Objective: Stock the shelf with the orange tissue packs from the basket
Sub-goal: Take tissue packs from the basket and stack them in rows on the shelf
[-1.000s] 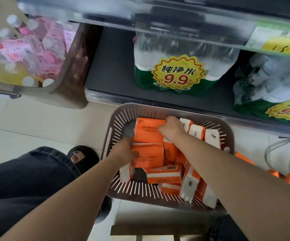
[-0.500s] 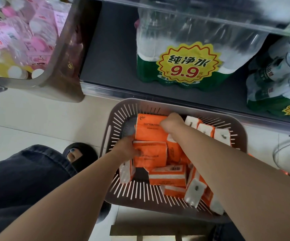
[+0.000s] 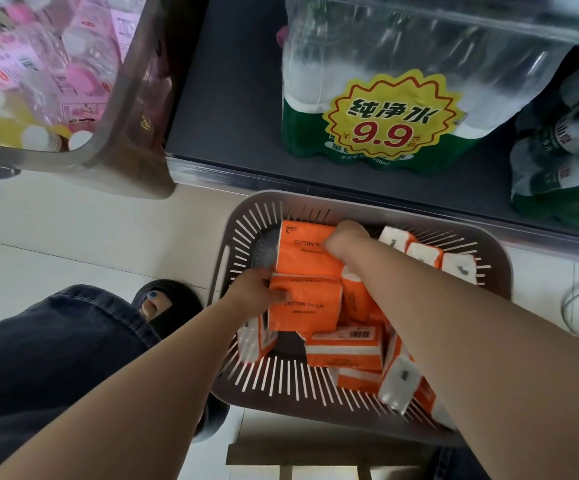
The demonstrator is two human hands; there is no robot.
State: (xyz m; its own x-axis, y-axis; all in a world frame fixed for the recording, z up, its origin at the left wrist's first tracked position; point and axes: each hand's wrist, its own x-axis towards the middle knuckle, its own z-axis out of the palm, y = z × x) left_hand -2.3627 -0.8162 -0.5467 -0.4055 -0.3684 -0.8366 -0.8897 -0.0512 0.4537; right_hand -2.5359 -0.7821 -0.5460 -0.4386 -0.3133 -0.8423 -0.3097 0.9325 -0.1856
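A brown slotted basket (image 3: pixel 246 237) sits on the floor in front of the dark bottom shelf (image 3: pixel 225 109). It holds several orange tissue packs with white ends. My left hand (image 3: pixel 253 292) grips the left edge of a near orange pack (image 3: pixel 307 311). My right hand (image 3: pixel 345 237) is closed over the right edge of the far orange pack (image 3: pixel 303 252), which lies flat at the back of the basket. More packs (image 3: pixel 345 351) lie jumbled under my right forearm.
A shrink-wrapped water bottle pack (image 3: pixel 385 109) with a 9.9 price sticker stands on the shelf, another (image 3: pixel 565 157) to its right. A brown bin of pink bottles (image 3: pixel 38 71) is at the upper left. My leg and black sandal (image 3: pixel 167 306) are left of the basket.
The view has moved closer to the shelf and basket. Both hands stay on the same two packs, with fingers closing a little more around them.
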